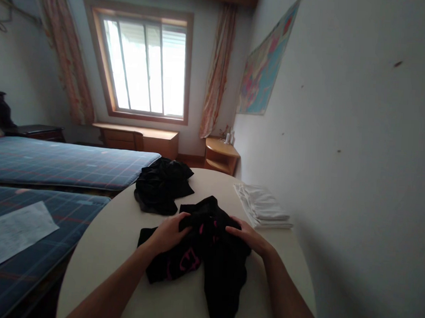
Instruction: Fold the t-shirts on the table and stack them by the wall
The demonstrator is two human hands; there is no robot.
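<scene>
A crumpled black garment with a pink print [224,278] lies on the round cream table [96,257] in front of me. Its exact kind is hard to make out among the folds; one long part hangs toward me. My left hand [171,233] grips its upper left side, thumb and fingers closed on the cloth. On the upper right side, my right hand [246,234] holds the fabric, with some fingertips hidden in the folds. Beyond my left hand sits a heap of black clothing [163,185], apart from both hands.
Folded white cloths [263,206] lie at the table's right edge, beside the white wall [356,199]. To the left are mattresses [69,163] with a paper sheet [16,236] on the nearer one. A small wooden corner cabinet [222,152] stands behind the table.
</scene>
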